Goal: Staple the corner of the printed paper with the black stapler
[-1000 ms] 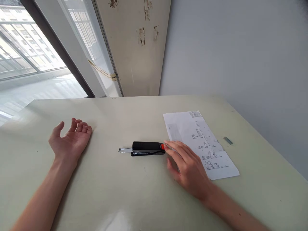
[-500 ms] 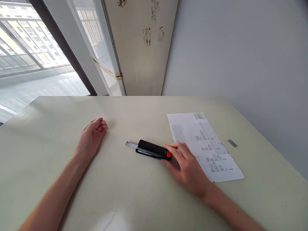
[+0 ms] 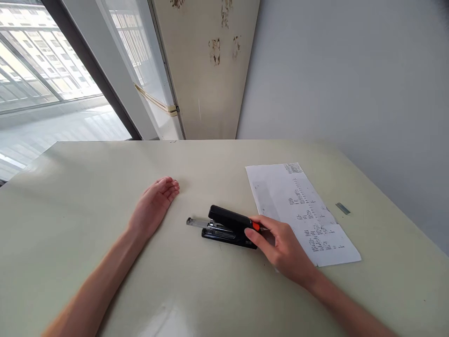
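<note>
A black stapler (image 3: 229, 220) with a red part at its rear stands upright on the pale table (image 3: 105, 187), its metal staple tray sticking out toward the left. My right hand (image 3: 280, 241) grips the stapler's rear end between thumb and fingers. To the left of the stapler and apart from it, my left hand (image 3: 156, 201) rests on its side on the table, palm turned to the right, fingers loosely curled with nothing in them. Behind my right hand lies a printed sheet of paper (image 3: 298, 206), partly covered by that hand.
A small grey-green strip (image 3: 343, 208) lies right of the paper. Beyond the table's far edge stands a worn cream fridge (image 3: 206, 93) with a handle. A wall rises along the right, and a window is at the upper left.
The stapler has been turned from its side to its base and shifted slightly right, with my right hand's grip changed around its rear. My left hand has moved right, toward the stapler.
</note>
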A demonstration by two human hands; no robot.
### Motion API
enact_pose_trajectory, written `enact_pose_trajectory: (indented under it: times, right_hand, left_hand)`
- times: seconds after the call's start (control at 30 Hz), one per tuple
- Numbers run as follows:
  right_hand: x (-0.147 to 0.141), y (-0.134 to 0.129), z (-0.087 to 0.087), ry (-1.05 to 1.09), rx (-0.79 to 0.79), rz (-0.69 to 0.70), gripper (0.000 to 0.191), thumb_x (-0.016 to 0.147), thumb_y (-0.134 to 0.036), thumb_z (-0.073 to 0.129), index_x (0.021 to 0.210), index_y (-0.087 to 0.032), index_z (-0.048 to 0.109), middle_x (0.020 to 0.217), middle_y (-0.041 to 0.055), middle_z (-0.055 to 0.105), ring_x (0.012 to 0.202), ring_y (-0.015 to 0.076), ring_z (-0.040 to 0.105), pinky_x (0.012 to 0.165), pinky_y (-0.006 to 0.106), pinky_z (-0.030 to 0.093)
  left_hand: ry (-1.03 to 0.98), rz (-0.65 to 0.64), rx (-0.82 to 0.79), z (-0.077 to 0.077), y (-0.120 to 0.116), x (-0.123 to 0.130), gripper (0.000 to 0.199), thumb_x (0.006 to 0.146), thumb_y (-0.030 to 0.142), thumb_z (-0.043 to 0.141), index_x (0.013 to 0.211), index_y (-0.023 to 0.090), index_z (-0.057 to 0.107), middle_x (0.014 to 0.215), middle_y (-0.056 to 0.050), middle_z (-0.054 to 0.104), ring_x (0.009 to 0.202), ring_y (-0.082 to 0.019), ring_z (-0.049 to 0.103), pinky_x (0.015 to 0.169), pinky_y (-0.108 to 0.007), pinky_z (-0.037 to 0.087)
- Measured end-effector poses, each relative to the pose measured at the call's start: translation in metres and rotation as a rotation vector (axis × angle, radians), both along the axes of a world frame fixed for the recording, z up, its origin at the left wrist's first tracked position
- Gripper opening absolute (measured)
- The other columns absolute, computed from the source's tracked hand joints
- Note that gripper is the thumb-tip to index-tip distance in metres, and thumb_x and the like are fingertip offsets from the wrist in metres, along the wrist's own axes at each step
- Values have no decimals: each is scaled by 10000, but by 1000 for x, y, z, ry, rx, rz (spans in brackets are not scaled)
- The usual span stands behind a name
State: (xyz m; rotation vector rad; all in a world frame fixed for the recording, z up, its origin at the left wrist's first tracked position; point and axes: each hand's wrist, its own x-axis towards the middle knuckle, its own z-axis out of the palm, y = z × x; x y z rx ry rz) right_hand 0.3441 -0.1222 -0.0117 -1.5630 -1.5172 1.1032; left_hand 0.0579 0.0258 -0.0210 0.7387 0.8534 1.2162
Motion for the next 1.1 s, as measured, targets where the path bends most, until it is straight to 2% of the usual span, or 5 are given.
enact_pose_trajectory:
  times: [0.13, 0.27, 0.5, 0.7, 1.1]
  right_hand:
    - [6, 1, 5, 190, -187, -35, 394, 975, -608, 599, 924, -229, 698, 783, 3, 625, 730, 187, 602, 674, 304, 504]
    - [8, 2, 7, 406, -286, -7, 419, 957, -622, 635, 974, -212, 718, 903, 31, 688, 790, 192, 659, 783, 329, 567]
    - [10, 4, 11, 667, -473, 74, 456, 934, -594, 688, 1027, -151, 748, 932, 85, 700, 845, 225, 714, 662, 309, 619]
    - [13, 2, 9, 713, -548, 46, 462, 992, -540, 609, 1157, -138, 765, 1091, 176, 778, 999, 284, 777, 580, 258, 614]
    - [18, 3, 7, 746, -471, 39, 428, 1000, -532, 603, 1136, -163, 773, 1128, 164, 765, 970, 266, 761, 553, 247, 573]
  left_hand:
    - [-71, -87, -90, 0, -19, 23, 127, 895, 289, 764, 895, 165, 789, 1035, -78, 782, 1083, -221, 709, 1030, -329, 554]
    - [-182, -324, -243, 1, -42, 46, 394, 998, 495, 629, 1019, 140, 798, 1312, -148, 743, 1356, -310, 607, 1160, -417, 460]
    - [-373, -639, -374, -5, -59, 54, 565, 1068, 549, 442, 1231, 103, 746, 1497, -209, 611, 1371, -378, 585, 1117, -519, 457]
    - [-384, -653, -445, -14, -59, 54, 555, 1066, 530, 472, 1249, 73, 729, 1448, -207, 646, 1105, -294, 723, 985, -391, 515]
    - [-364, -639, -440, -18, -59, 56, 472, 1062, 469, 514, 1175, 81, 756, 1171, -176, 774, 1114, -285, 726, 1010, -370, 513]
